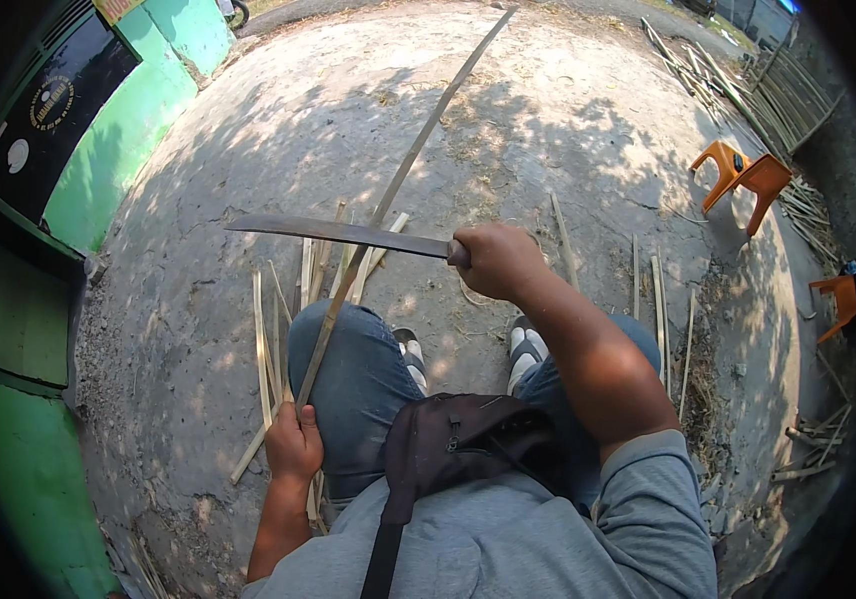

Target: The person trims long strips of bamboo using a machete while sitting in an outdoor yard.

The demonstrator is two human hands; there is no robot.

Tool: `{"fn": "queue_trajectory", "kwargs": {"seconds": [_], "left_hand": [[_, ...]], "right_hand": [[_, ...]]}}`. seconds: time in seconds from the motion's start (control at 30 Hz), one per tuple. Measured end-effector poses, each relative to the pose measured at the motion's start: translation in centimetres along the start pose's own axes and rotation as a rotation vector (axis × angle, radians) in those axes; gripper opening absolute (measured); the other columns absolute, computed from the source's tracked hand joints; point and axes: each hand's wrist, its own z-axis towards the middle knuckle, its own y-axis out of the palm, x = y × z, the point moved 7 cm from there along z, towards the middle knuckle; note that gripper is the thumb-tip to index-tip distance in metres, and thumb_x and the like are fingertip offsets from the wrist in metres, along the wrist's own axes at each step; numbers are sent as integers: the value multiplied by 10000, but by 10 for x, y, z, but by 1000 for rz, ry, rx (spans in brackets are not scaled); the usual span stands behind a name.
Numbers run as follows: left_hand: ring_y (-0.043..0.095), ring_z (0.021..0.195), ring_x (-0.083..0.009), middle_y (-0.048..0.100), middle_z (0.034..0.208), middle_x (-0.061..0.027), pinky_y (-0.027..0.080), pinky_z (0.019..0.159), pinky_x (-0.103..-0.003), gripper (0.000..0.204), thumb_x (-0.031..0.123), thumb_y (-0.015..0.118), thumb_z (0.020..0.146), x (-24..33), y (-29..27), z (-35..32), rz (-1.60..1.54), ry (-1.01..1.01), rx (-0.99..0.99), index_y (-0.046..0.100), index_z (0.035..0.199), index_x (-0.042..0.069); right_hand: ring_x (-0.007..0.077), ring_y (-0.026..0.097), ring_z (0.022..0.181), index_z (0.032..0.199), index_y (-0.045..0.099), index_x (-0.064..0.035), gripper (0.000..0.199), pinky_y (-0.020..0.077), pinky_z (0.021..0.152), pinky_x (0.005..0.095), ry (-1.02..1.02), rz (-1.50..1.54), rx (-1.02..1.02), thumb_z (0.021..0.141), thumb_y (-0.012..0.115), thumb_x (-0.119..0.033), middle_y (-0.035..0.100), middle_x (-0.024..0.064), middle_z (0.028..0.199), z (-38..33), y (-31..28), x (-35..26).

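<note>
My right hand (498, 261) is closed round the handle of a machete (333, 231), whose long dark blade points left in front of my knees. The blade lies across a long, thin bamboo strip (408, 165), seemingly touching it. My left hand (294, 441) grips the lower end of that strip beside my left thigh. From there the strip slants up over my left knee and away to the far ground. Several pale bamboo strips (266, 349) lie by my left leg, and more show beyond the left knee, partly hidden by it.
Loose strips (661, 309) lie beside my right leg. An orange plastic stool (763, 190) stands at the far right, near piled bamboo poles (718, 85). Another orange seat (836, 304) is at the right edge. A green wall (128, 150) runs along the left. The ground is rough concrete.
</note>
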Motion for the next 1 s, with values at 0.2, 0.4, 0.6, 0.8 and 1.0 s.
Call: {"fn": "queue_trajectory", "kwargs": {"seconds": [0.2,0.4,0.6,0.8,1.0], "left_hand": [[606,670,-526,577,673,-264,447,572,-560,544,494,510,1090,-1,-6,3,-73,-37,-35,523,822,21],[616,685,-524,588,680,-253,454,583,-560,545,509,527,1079,-5,-13,12,5,-18,-84,533,826,27],[616,689,-519,592,688,-252,458,590,-536,514,467,533,1085,-3,-7,11,-64,21,-74,543,837,17],[608,683,-519,584,693,-261,451,593,-517,490,431,527,1095,-9,-7,7,-155,-13,-69,549,847,9],[617,666,-518,599,681,-244,458,580,-560,477,439,555,1079,-4,-7,9,-91,47,-19,535,839,28]], "right_hand": [[373,728,858,893,742,-165,85,576,740,508,-50,-34,-65,865,689,-226,746,126,874,1,-9,-16],[404,715,894,981,768,-153,185,566,773,528,222,36,59,953,679,-312,741,169,913,10,-11,47],[405,709,825,905,738,-134,149,561,736,529,-59,63,4,908,685,-273,722,149,831,-6,3,-6],[418,702,797,876,730,-128,157,561,722,528,-141,-42,-56,907,665,-268,709,152,804,-1,-3,-18],[455,668,804,878,704,-69,195,529,724,553,193,121,175,918,681,-259,687,220,815,9,-23,53]]}}
